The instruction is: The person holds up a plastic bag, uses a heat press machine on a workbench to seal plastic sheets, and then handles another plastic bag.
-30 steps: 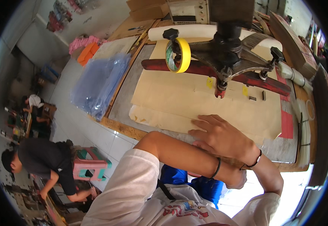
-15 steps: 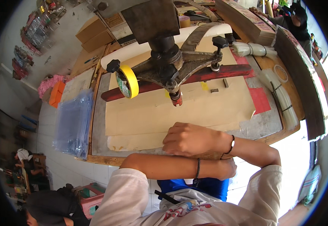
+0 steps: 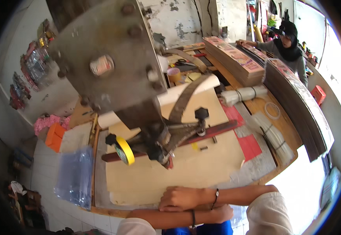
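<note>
My forearms lie crossed at the near edge of the work table [image 3: 111,211], the right one above the left. My right hand [image 3: 178,197] rests at the edge of the tan sheet [image 3: 170,180], its fingers curled loosely together, with nothing visible in them. My left hand [image 3: 221,213] sits under my right forearm, its fingers mostly hidden. Beyond my hands stands a metal press [image 3: 111,66] with a three-armed head and a red tip [image 3: 170,162]. A yellow tape roll [image 3: 124,150] hangs on its left knob. A dark red bar [image 3: 221,128] lies behind the tip.
Clear plastic sleeves [image 3: 74,176] lie at the left, near an orange box [image 3: 54,137]. At the right are bundled translucent strips [image 3: 274,137] and tall stacks of printed sheets [image 3: 237,62]. A person [image 3: 290,47] is at the far right. Small dark pieces [image 3: 204,148] lie on the tan sheet.
The view has tilted up, so the press and table appear lower and more of the back wall and the other person shows. My arms stay crossed in the same pose.
</note>
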Motion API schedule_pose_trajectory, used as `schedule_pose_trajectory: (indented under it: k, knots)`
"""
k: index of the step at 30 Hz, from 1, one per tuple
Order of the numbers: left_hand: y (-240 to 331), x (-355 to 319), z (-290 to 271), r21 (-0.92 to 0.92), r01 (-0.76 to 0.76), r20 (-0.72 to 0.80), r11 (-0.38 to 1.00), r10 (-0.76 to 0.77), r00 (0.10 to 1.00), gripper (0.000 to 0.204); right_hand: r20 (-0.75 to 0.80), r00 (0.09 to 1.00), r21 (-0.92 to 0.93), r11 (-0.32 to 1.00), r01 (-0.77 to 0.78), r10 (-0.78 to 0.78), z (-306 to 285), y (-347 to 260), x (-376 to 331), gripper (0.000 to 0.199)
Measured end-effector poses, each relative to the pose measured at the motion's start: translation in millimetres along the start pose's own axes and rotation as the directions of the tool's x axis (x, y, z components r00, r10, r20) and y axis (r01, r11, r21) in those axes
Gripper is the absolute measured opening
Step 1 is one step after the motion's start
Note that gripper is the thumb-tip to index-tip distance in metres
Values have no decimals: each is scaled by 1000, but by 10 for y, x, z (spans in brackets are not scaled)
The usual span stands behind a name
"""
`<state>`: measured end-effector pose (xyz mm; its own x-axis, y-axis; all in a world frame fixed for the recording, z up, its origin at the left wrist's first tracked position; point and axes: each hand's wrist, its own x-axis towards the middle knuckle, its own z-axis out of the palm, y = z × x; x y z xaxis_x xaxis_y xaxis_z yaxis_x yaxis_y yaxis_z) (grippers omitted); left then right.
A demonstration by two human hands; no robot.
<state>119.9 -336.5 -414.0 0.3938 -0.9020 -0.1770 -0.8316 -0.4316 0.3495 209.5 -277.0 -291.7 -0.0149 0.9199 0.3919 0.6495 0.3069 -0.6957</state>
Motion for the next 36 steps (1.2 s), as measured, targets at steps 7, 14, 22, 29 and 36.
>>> schedule_pose_trajectory:
  k: [7,14,22,29,36]
  knots:
    - [-166,127,-406,368,-46,215,928,-37,976,19,57,993,-215,970,116,-107,-168,125,24,21]
    - [-113,-130,-543,415,-165,101,894,135,986,15,58,994,-213,972,99,-89,-82,60,69,25]
    - [0,-155,-490,489,-112,-20,865,139,990,13,63,996,-304,949,85,-69,-91,-35,-19,13]
    - [-69,-75,-713,398,-189,208,898,113,972,12,105,991,-319,941,116,-87,-143,63,-4,14]
    - [-36,-65,-621,376,-189,203,907,118,972,15,106,991,-310,944,112,-82,-160,41,-31,16]
